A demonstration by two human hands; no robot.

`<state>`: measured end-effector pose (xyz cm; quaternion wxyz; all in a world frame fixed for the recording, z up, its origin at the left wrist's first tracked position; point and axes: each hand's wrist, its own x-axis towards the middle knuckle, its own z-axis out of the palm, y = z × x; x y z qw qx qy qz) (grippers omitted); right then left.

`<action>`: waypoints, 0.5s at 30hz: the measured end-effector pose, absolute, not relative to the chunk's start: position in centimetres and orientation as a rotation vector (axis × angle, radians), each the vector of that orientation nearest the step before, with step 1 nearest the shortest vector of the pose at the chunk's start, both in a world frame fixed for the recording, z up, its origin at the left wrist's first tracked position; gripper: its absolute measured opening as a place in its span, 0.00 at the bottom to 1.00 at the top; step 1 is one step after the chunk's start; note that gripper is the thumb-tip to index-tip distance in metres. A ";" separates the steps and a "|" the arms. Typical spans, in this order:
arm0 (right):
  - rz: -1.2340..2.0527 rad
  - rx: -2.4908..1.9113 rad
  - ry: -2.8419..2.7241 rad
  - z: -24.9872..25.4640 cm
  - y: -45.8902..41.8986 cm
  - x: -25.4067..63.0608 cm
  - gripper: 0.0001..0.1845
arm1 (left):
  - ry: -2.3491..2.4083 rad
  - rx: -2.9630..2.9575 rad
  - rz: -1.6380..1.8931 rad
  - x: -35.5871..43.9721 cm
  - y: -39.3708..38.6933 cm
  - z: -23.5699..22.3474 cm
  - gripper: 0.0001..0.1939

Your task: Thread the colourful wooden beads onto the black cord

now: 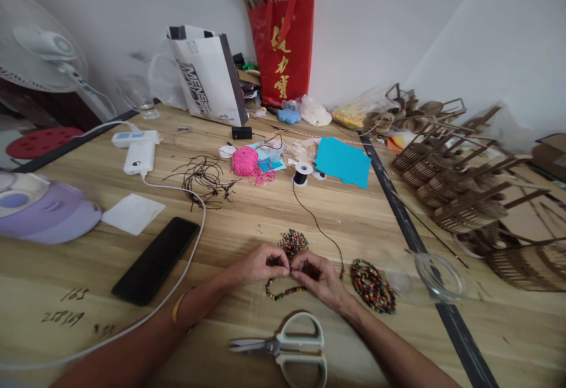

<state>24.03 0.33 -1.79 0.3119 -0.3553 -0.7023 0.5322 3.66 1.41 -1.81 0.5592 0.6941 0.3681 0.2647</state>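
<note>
My left hand (266,263) and my right hand (322,279) meet fingertip to fingertip, both closed in a pinch. Between them is the end of a beaded cord (283,295), whose multicoloured beads curve below my fingers; the exact spot they grip is too small to make out. Just behind my hands lies a heap of loose beads (292,242), partly hidden by the fingers. A black cord runs from a white spool (301,174) down to more beads beside my right hand. Further right lies a coiled bead strand (372,286).
Scissors (287,345) lie open in front of my hands. To the left are a phone (155,260), a white cable and black cord pieces (201,180). Pink yarn (246,161) and blue sheets (344,161) lie behind. Small woven baskets (464,205) stand at right.
</note>
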 end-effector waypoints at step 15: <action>1.384 -0.917 -1.874 -1.9 0.4 24.0 0.08 | 0.885 1.667 0.608 3.6 1.5 -1.7 0.08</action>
